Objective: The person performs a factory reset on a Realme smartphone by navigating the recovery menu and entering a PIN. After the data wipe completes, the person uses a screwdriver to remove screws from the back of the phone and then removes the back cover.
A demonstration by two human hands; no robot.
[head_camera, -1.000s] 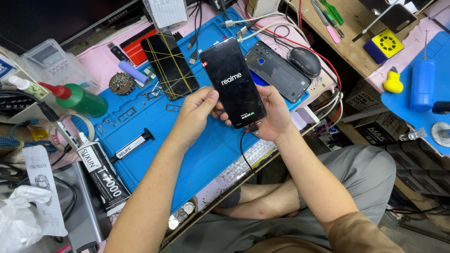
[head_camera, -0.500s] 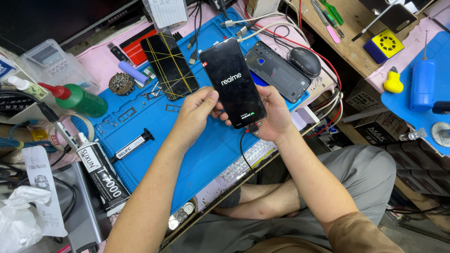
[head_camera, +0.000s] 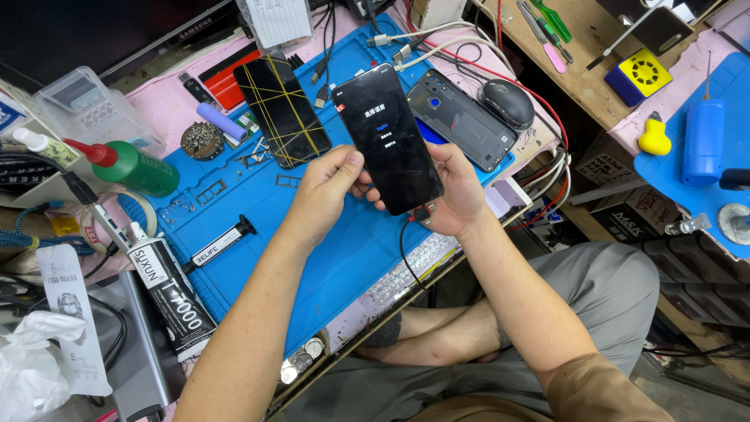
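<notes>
A black smartphone [head_camera: 387,141] is held over the blue work mat [head_camera: 328,258], its screen lit with small text on a dark background. My left hand [head_camera: 324,191] grips its left lower edge, thumb on the glass. My right hand [head_camera: 453,191] cradles its right lower side from beneath. A thin cable [head_camera: 405,250] hangs from the phone's bottom end. A grey phone back cover [head_camera: 461,119] lies just right of the phone. A black screen panel crossed with yellow tape [head_camera: 283,108] lies to the left.
A black mouse [head_camera: 508,103] sits beyond the back cover. A green bottle with a red tip [head_camera: 137,168], a black glue tube [head_camera: 172,297], a small syringe tube [head_camera: 223,241] and loose screws lie at the left. Blue and yellow tools [head_camera: 703,141] rest on the right bench.
The phone's screen has switched from a logo splash to a menu with small text lines. Both hands hold the phone much as before.
</notes>
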